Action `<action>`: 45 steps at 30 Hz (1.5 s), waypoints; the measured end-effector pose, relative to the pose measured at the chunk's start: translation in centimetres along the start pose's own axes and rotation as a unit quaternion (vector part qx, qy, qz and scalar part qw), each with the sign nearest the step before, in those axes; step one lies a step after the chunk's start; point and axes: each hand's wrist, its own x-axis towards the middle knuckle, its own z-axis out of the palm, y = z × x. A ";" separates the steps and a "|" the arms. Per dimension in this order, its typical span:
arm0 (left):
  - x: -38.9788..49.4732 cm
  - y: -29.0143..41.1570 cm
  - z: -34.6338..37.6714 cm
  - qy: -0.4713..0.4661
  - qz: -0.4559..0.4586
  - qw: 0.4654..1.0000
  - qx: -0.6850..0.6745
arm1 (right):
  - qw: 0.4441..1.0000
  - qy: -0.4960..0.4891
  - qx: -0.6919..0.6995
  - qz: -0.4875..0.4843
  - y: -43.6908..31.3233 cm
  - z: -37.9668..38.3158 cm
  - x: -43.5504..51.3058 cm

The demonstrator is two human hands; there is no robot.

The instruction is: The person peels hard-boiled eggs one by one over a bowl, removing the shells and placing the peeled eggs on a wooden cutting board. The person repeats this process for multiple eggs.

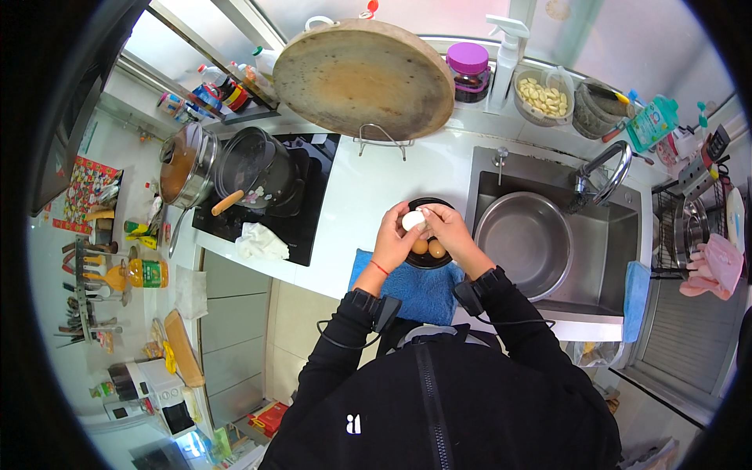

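My left hand (pixel 392 238) grips a white egg (pixel 413 220) from its left side, above a black bowl (pixel 429 262). From the right, my right hand (pixel 449 232) has its fingertips on the same egg. Two brown eggs (pixel 436 248) lie in the bowl below my hands. The egg looks smooth and white, at least partly peeled; my fingers cover part of it. Under and in front of the bowl, a blue towel (pixel 405 294) lies over the counter's edge.
Right of the bowl, a steel basin (pixel 526 247) stands in the sink (pixel 593 264) near the faucet (pixel 611 170). A large round wooden board (pixel 364 79) leans on a wire stand behind. At left, a dark pot (pixel 258 170) and a white cloth (pixel 261 241) are on the black cooktop (pixel 299 235).
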 end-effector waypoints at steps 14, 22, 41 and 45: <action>0.1 2.5 -1.0 -0.034 -0.226 0.955 -0.187 | 0.960 0.049 -0.242 -0.131 -2.5 1.0 -1.7; 0.0 2.5 -1.1 -0.046 -0.227 0.955 -0.187 | 0.944 0.076 -0.270 -0.176 -2.6 1.3 -2.0; -0.4 0.1 -2.7 -0.040 -0.288 0.869 -0.401 | 0.761 0.025 -0.633 -0.140 1.9 -1.9 0.2; -0.2 -1.2 -2.3 0.014 -0.321 0.858 -0.400 | 0.799 0.089 -0.568 -0.178 1.5 -0.4 0.3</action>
